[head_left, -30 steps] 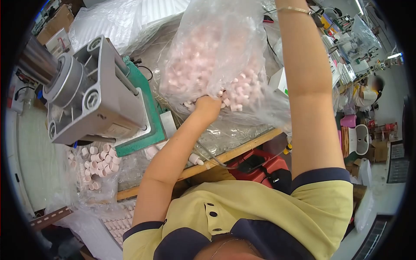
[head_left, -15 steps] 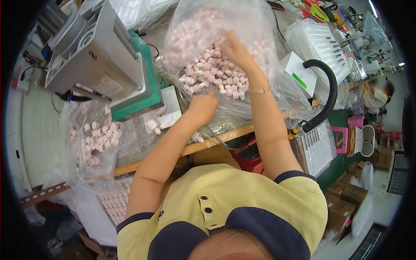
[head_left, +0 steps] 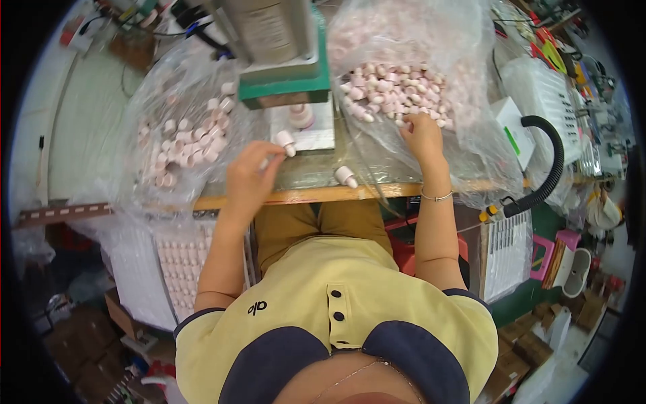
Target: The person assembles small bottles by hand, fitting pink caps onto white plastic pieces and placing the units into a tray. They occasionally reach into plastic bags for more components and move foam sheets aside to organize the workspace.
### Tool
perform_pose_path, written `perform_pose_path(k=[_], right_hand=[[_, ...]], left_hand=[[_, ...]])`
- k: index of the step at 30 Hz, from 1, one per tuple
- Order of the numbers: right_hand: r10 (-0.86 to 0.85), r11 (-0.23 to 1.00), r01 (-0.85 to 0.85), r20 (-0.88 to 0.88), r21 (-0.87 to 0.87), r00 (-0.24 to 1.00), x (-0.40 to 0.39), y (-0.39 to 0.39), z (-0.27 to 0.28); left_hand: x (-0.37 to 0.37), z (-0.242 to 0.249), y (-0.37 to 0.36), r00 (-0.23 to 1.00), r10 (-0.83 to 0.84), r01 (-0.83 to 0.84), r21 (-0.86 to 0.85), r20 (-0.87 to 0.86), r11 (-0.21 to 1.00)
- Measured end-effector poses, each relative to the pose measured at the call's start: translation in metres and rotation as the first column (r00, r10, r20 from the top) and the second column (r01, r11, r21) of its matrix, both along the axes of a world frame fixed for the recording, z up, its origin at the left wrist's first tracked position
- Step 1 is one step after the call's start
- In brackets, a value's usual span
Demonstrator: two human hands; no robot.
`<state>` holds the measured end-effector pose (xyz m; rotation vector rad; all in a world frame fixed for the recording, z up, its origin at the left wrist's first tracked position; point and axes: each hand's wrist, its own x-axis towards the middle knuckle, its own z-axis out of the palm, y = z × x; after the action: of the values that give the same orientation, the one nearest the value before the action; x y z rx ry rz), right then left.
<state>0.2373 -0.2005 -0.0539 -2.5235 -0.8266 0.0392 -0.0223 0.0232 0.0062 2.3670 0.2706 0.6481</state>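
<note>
My left hand (head_left: 250, 176) is beside a pink cap with a white tip (head_left: 286, 143), which lies tilted at the front left corner of a pale metal plate (head_left: 316, 139). Its thumb and index finger are a little apart. Another pink piece (head_left: 301, 116) stands on the plate, under the press (head_left: 286, 87). At the front edge of a heap of pink and white caps (head_left: 397, 87) in a clear plastic bag, my right hand (head_left: 422, 138) has its fingertips pressed together; what they hold is too small to make out. One more cap (head_left: 346, 176) lies between my hands.
Loose pink rings (head_left: 192, 143) lie on plastic at the left. The table's wooden edge (head_left: 309, 194) runs in front. At the right are a white box (head_left: 515, 131) and a black corrugated hose (head_left: 557, 158). A tray of pink parts (head_left: 180, 266) sits below at the left.
The view has swung left. My left hand has moved from the heap's front edge to the cap by the plate. My right hand has drawn back from deep in the bag to its front edge.
</note>
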Motion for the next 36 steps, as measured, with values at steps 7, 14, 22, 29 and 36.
perform_pose_path(k=[7, 14, 22, 29, 36], right_hand=[[-0.135, 0.954, 0.131, 0.004, -0.268, 0.991, -0.01, 0.008, 0.011], [0.017, 0.995, -0.012, -0.051, 0.102, 0.999, -0.087, 0.005, 0.051], [0.147, 0.981, -0.149, -0.033, -0.122, 0.989, -0.142, 0.026, 0.02], [0.247, 0.969, -0.248, 0.094, -0.007, 0.964, -0.146, 0.031, 0.01], [0.308, 0.896, -0.263, -0.072, 0.359, 0.949, -0.146, 0.023, 0.02]], left_hand=[[-0.01, 0.002, 0.023, 0.998, 0.03, -0.035, 0.103, 0.053, 0.994], [0.018, -0.006, 0.036, 0.974, -0.205, 0.225, 0.379, -0.092, 0.898], [0.014, -0.009, 0.024, 0.981, -0.189, 0.176, 0.245, 0.034, 0.954], [0.002, -0.058, -0.03, 0.977, 0.066, 0.208, -0.852, 0.201, -0.481], [0.001, -0.044, -0.031, 0.982, 0.011, 0.18, -0.92, 0.188, -0.348]])
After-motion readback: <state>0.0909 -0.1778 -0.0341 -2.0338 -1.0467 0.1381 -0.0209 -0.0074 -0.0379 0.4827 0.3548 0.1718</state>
